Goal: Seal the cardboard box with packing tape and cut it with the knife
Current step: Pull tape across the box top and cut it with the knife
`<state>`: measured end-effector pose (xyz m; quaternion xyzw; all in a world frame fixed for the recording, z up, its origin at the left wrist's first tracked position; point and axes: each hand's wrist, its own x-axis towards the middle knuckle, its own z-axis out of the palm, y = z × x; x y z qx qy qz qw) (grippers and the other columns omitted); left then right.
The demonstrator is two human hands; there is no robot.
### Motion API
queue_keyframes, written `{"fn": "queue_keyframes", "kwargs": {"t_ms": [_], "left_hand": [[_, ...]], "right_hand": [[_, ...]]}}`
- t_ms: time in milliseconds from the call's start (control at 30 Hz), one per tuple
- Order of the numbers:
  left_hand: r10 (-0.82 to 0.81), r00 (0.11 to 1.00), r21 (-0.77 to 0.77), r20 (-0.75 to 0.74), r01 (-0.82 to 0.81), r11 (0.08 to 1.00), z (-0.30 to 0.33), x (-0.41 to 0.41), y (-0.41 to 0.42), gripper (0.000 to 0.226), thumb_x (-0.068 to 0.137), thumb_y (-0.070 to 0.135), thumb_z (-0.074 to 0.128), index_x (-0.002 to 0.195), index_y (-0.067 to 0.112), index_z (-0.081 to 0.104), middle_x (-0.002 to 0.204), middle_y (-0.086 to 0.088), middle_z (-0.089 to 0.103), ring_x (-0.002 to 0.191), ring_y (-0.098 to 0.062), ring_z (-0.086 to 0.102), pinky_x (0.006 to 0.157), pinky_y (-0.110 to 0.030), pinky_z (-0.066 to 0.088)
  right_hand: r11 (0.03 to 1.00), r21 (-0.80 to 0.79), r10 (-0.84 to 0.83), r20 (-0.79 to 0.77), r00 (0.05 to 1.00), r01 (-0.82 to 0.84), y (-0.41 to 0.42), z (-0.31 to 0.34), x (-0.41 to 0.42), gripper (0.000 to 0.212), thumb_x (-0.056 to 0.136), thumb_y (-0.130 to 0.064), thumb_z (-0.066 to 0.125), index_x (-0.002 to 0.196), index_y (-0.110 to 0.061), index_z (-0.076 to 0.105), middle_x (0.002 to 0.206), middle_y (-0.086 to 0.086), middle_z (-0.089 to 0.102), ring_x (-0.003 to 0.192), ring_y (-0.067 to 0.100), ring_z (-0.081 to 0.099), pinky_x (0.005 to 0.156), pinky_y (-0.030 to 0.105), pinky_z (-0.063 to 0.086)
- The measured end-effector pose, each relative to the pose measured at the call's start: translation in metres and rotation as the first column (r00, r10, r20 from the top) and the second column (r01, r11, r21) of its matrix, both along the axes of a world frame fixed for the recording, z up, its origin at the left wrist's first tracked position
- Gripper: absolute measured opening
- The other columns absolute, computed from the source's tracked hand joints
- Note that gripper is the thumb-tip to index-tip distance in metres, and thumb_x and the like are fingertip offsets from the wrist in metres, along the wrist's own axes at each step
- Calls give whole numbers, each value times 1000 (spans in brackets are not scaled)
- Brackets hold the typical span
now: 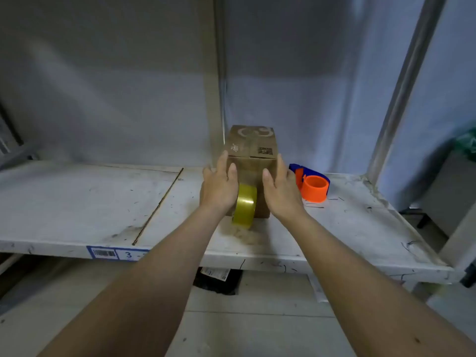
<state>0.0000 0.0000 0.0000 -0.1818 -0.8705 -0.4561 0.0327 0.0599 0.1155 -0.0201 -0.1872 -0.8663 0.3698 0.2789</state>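
A small brown cardboard box (pixel 251 148) stands on the white shelf (pixel 77 202), its top flaps folded down. My left hand (pixel 219 184) lies flat against its left side, thumb on the front face. My right hand (pixel 282 189) presses its right side, so the box is clasped between both palms. A roll of yellowish packing tape (pixel 245 207) stands on edge against the box front, just under my left palm. I see no knife.
An orange and blue tape dispenser (pixel 313 188) lies on the shelf just right of my right hand. A shelf upright (pixel 217 86) rises behind the box. A blue label (pixel 116 253) marks the shelf's front edge. A dark bag (pixel 219 279) lies on the floor below.
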Motion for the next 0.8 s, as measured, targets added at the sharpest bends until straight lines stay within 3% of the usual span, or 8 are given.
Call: {"fn": "queue_keyframes", "kwargs": {"t_ms": [133,333,433,533,800], "left_hand": [[-9,1000,32,30,8,999,-4,-20,12,51,101,42,24,151,35,18,154,-16,25,139,-30,33,110,-38,29],[4,999,63,-39,-2,998,-12,-32,24,45,101,35,24,146,35,28,142,-6,45,124,-22,45,87,-24,30],[74,995,53,-73,-70,996,-14,-23,22,44,101,34,25,145,35,31,138,-4,49,122,-21,48,85,-24,31],[141,983,27,-120,-139,990,-12,-9,20,43,102,36,23,143,34,35,134,-3,53,119,-20,51,83,-24,30],[174,964,-123,-200,-201,972,-6,16,4,46,98,49,29,142,36,34,122,-10,54,101,-26,59,72,-29,38]], "right_hand": [[998,-67,-3,1,1000,3,13,0,-22,58,100,-42,30,152,-30,6,143,12,41,126,26,45,94,34,40],[999,-40,-37,-36,999,36,13,-7,-34,53,102,-34,30,152,-27,13,142,5,48,119,23,53,80,26,39],[998,-20,-54,-42,998,54,11,-6,-28,50,102,-34,27,150,-26,18,118,4,63,92,18,57,67,26,42],[993,70,-97,-38,995,100,7,-5,-19,46,103,-33,26,148,-24,25,92,1,63,75,16,56,52,23,36],[955,242,-166,-52,985,174,-5,-4,3,42,102,-34,28,143,-26,36,89,4,70,77,21,62,62,29,40]]}}
